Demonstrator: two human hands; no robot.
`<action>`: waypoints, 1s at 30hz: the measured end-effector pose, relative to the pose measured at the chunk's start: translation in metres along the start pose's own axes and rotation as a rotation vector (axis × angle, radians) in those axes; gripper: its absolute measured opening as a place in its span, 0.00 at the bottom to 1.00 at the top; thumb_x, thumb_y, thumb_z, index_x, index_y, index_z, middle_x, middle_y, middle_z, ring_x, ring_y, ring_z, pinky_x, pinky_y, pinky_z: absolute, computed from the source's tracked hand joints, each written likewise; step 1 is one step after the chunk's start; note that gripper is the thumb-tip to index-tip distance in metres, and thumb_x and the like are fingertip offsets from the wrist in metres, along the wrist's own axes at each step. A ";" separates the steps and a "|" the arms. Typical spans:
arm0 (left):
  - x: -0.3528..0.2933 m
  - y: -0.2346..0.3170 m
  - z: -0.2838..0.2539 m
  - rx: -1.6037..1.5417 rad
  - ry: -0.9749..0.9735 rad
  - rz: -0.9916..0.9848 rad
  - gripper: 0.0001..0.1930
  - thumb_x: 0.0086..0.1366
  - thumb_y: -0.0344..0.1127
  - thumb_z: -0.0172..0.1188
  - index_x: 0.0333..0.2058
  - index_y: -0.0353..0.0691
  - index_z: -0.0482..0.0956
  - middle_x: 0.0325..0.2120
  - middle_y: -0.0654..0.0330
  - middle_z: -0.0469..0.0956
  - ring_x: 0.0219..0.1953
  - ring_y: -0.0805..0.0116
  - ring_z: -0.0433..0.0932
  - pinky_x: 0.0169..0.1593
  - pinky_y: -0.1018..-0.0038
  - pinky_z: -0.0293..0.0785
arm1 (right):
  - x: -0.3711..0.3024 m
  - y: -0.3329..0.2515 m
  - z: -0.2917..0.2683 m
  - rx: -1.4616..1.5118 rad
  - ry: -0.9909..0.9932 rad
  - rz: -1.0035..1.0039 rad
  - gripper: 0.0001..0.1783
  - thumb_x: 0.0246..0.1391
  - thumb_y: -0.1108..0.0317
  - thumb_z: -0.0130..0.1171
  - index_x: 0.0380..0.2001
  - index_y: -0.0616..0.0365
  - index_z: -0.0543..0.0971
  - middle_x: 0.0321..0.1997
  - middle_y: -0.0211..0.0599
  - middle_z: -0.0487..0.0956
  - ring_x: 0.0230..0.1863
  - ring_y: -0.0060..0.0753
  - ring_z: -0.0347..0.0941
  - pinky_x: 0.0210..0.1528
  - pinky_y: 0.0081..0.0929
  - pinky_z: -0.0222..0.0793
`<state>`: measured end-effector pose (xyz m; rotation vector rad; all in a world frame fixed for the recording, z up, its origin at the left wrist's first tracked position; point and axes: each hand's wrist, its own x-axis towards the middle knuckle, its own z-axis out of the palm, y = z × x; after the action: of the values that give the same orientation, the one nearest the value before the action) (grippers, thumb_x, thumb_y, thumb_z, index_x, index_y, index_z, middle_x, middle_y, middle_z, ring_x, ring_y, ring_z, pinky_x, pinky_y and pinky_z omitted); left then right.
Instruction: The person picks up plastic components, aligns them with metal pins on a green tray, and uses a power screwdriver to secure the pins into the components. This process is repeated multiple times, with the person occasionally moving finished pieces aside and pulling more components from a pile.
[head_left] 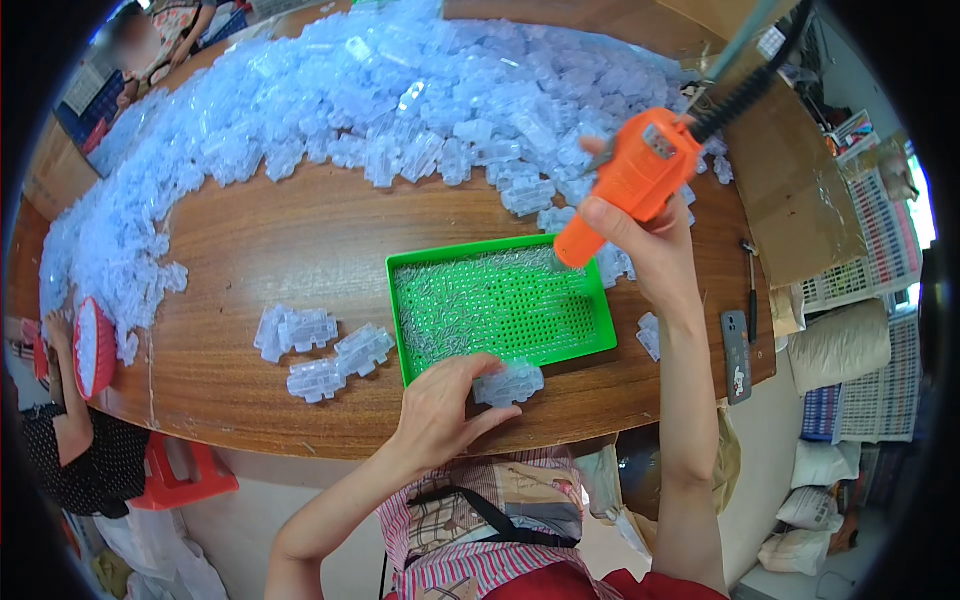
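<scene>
Low in the frame's centre, a clear plastic part (508,383) is pinched under the left hand (440,410), beside the green tray (400,300); an orange power screwdriver (630,180) is gripped upper right by the right hand (650,240).

Bare forearms, striped pink apron with plaid panel, black strap.

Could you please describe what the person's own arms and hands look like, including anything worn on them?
Both forearms are bare, with no sleeves, gloves, watch or bracelets showing. The left hand and right hand show no rings that I can make out. A striped, checked apron covers the lap.
</scene>
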<state>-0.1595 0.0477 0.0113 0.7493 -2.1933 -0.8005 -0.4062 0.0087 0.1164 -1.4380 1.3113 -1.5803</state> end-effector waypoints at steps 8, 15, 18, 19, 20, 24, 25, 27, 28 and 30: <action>0.002 -0.006 0.003 -0.043 0.001 0.003 0.29 0.51 0.44 0.72 0.48 0.40 0.70 0.35 0.61 0.81 0.32 0.63 0.82 0.35 0.70 0.77 | -0.039 0.048 0.055 0.230 0.040 0.028 0.36 0.56 0.36 0.50 0.42 0.64 0.72 0.20 0.32 0.67 0.22 0.24 0.65 0.24 0.24 0.67; 0.000 -0.006 0.007 -0.093 0.027 -0.024 0.29 0.51 0.42 0.72 0.47 0.38 0.69 0.36 0.61 0.81 0.32 0.64 0.82 0.34 0.70 0.77 | -0.047 0.061 0.070 0.238 0.109 -0.029 0.39 0.51 0.31 0.51 0.40 0.63 0.71 0.20 0.33 0.67 0.21 0.25 0.63 0.22 0.27 0.65; -0.001 -0.006 0.007 -0.090 0.044 -0.014 0.29 0.51 0.41 0.73 0.48 0.38 0.69 0.35 0.60 0.82 0.32 0.64 0.82 0.34 0.71 0.77 | -0.050 0.068 0.070 0.409 0.142 -0.084 0.30 0.53 0.44 0.56 0.39 0.66 0.72 0.19 0.32 0.70 0.20 0.23 0.67 0.23 0.23 0.67; -0.001 -0.006 0.007 -0.089 0.045 -0.015 0.29 0.51 0.41 0.73 0.48 0.38 0.69 0.35 0.60 0.82 0.32 0.64 0.82 0.35 0.71 0.78 | -0.051 0.070 0.070 0.408 0.145 -0.079 0.30 0.53 0.44 0.56 0.39 0.66 0.72 0.19 0.32 0.70 0.20 0.23 0.67 0.23 0.23 0.67; -0.001 -0.006 0.007 -0.089 0.046 -0.014 0.29 0.50 0.41 0.73 0.48 0.38 0.69 0.35 0.60 0.82 0.32 0.64 0.82 0.35 0.71 0.78 | -0.051 0.071 0.069 0.402 0.140 -0.081 0.30 0.53 0.44 0.56 0.39 0.66 0.72 0.19 0.33 0.70 0.20 0.23 0.67 0.23 0.24 0.67; -0.002 -0.007 0.008 -0.073 0.029 -0.025 0.34 0.46 0.41 0.78 0.46 0.37 0.68 0.37 0.58 0.82 0.36 0.65 0.83 0.38 0.72 0.80 | -0.052 0.070 0.068 0.263 0.120 -0.016 0.38 0.50 0.31 0.51 0.39 0.61 0.72 0.19 0.33 0.67 0.22 0.26 0.64 0.23 0.28 0.66; -0.002 -0.007 0.007 -0.071 0.019 -0.029 0.34 0.46 0.40 0.78 0.47 0.37 0.67 0.37 0.58 0.82 0.36 0.65 0.83 0.39 0.73 0.80 | -0.051 0.071 0.069 0.262 0.126 -0.015 0.38 0.50 0.31 0.52 0.39 0.61 0.72 0.20 0.33 0.67 0.22 0.26 0.64 0.23 0.28 0.66; 0.000 -0.007 0.007 -0.071 0.008 -0.032 0.34 0.46 0.40 0.78 0.47 0.37 0.67 0.37 0.58 0.82 0.37 0.66 0.83 0.39 0.73 0.80 | -0.050 0.072 0.068 0.260 0.122 -0.005 0.38 0.50 0.31 0.52 0.39 0.61 0.72 0.20 0.33 0.67 0.22 0.26 0.64 0.23 0.28 0.65; 0.000 -0.006 0.007 -0.078 0.013 -0.026 0.34 0.46 0.39 0.78 0.47 0.37 0.67 0.37 0.58 0.82 0.37 0.66 0.84 0.39 0.73 0.80 | -0.050 0.072 0.067 0.261 0.116 0.001 0.38 0.50 0.31 0.52 0.39 0.61 0.72 0.20 0.32 0.67 0.22 0.26 0.64 0.23 0.28 0.65; 0.000 -0.007 0.007 -0.078 0.020 -0.023 0.34 0.46 0.39 0.78 0.47 0.37 0.67 0.37 0.57 0.82 0.37 0.66 0.84 0.39 0.73 0.80 | -0.051 0.072 0.069 0.264 0.120 0.001 0.38 0.50 0.31 0.52 0.39 0.61 0.71 0.20 0.32 0.67 0.22 0.26 0.64 0.23 0.28 0.65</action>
<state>-0.1630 0.0457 0.0020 0.7423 -2.1267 -0.8812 -0.3415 0.0157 0.0255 -1.1964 1.1185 -1.7871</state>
